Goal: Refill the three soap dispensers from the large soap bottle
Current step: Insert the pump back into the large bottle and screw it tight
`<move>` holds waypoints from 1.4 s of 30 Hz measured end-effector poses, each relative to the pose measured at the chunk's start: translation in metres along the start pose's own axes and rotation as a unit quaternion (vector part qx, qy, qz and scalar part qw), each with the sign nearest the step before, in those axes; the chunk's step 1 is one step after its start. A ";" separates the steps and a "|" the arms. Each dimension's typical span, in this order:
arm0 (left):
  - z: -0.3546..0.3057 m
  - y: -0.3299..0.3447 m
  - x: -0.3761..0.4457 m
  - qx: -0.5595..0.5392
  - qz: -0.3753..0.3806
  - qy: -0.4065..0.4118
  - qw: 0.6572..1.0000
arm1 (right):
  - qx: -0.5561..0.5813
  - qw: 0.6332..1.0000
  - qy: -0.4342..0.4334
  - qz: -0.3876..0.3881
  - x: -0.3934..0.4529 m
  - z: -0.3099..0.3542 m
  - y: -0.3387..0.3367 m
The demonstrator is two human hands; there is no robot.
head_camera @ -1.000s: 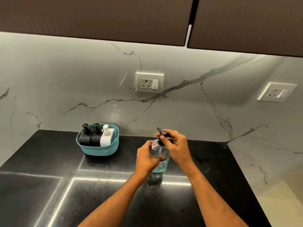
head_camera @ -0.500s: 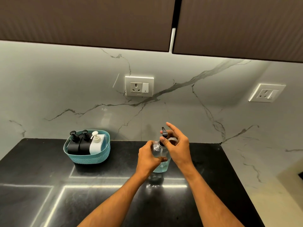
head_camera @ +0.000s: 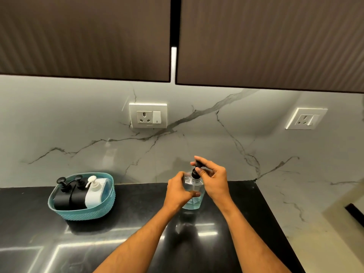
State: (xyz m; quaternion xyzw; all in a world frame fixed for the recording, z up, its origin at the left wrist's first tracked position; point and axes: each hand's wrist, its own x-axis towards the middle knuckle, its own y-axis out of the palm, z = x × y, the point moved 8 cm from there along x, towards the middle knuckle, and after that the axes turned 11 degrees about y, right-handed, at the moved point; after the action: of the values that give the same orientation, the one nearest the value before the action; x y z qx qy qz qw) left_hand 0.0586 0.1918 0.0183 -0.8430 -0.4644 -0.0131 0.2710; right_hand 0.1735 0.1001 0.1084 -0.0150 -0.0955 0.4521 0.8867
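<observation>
A clear soap bottle (head_camera: pixel 194 201) with bluish liquid stands upright on the black counter (head_camera: pixel 137 213). My left hand (head_camera: pixel 178 191) wraps around its body. My right hand (head_camera: pixel 213 179) grips the bottle's black pump cap (head_camera: pixel 196 172) at the neck. To the left, a teal basket (head_camera: pixel 82 212) holds two black dispensers (head_camera: pixel 62 196) (head_camera: pixel 78 194) and one white dispenser (head_camera: pixel 94 193), all upright with their pumps on.
Marble backsplash behind, with a socket plate (head_camera: pixel 148 115) above the counter and another socket (head_camera: pixel 306 118) on the right wall. Dark cabinets (head_camera: pixel 84 36) hang overhead. The counter ends at the right beside a pale marble side wall (head_camera: pixel 315 223).
The view has shifted, so the basket and bottle sit further right and lower in frame. My right hand's fingers have turned around the pump cap; the left still holds the bottle.
</observation>
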 end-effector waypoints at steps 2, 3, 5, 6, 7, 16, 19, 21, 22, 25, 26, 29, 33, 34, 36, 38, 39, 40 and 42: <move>0.004 0.005 0.007 0.001 0.001 -0.006 1.000 | 0.002 0.999 0.005 -0.042 0.008 -0.006 -0.007; 0.006 0.008 0.011 0.000 0.001 -0.010 1.000 | 0.008 0.998 0.009 -0.064 0.011 -0.009 -0.011; 0.010 0.013 0.017 0.002 0.003 -0.017 1.000 | 0.010 0.993 0.018 -0.112 0.016 -0.013 -0.017; 0.012 0.015 0.020 0.002 0.004 -0.020 1.000 | -0.001 0.990 0.018 -0.137 0.017 -0.013 -0.019; 0.014 0.017 0.023 0.002 0.005 -0.024 1.000 | -0.017 0.987 0.014 -0.158 0.019 -0.013 -0.020; 0.032 0.033 0.049 -0.006 0.002 -0.038 0.999 | -0.132 0.957 -0.002 -0.257 0.033 -0.025 -0.021; 0.033 0.037 0.056 -0.015 0.007 -0.038 0.999 | -0.156 0.950 -0.016 -0.272 0.039 -0.028 -0.020; 0.034 0.039 0.060 -0.019 0.010 -0.035 0.999 | -0.162 0.947 -0.021 -0.276 0.042 -0.032 -0.019; 0.035 0.039 0.061 -0.021 0.011 -0.034 0.999 | -0.163 0.947 -0.023 -0.275 0.044 -0.033 -0.019; 0.035 0.040 0.064 -0.032 0.014 -0.036 0.999 | -0.159 0.956 -0.030 -0.245 0.048 -0.037 -0.015; 0.035 0.039 0.064 -0.038 0.012 -0.036 0.999 | -0.158 0.960 -0.032 -0.228 0.048 -0.039 -0.013; 0.036 0.038 0.066 -0.044 0.005 -0.030 0.999 | -0.159 0.972 -0.029 -0.172 0.048 -0.050 -0.008; 0.040 0.039 0.068 -0.032 0.002 -0.025 0.999 | -0.133 0.986 0.017 -0.102 0.039 -0.071 -0.007; 0.041 0.040 0.069 -0.028 0.004 -0.024 0.999 | -0.125 0.988 0.029 -0.091 0.038 -0.077 -0.007; 0.039 0.042 0.069 -0.026 0.013 -0.024 0.999 | -0.123 0.988 0.047 -0.083 0.038 -0.086 -0.008; 0.039 0.043 0.069 -0.027 0.023 -0.025 0.999 | -0.121 0.987 0.061 -0.089 0.041 -0.093 -0.010; 0.040 0.044 0.070 -0.027 0.028 -0.026 0.999 | -0.115 0.987 0.070 -0.091 0.043 -0.098 -0.012; 0.042 0.044 0.070 -0.023 0.032 -0.028 0.999 | -0.115 0.986 0.076 -0.092 0.044 -0.103 -0.013; 0.045 0.043 0.069 -0.015 0.037 -0.034 0.999 | -0.118 0.985 0.087 -0.085 0.047 -0.111 -0.015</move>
State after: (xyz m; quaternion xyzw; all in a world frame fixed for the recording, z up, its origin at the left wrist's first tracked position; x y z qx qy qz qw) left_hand 0.1220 0.2485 -0.0202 -0.8639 -0.4412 0.0186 0.2424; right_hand 0.2323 0.1354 0.0082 -0.1507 -0.0719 0.3573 0.9189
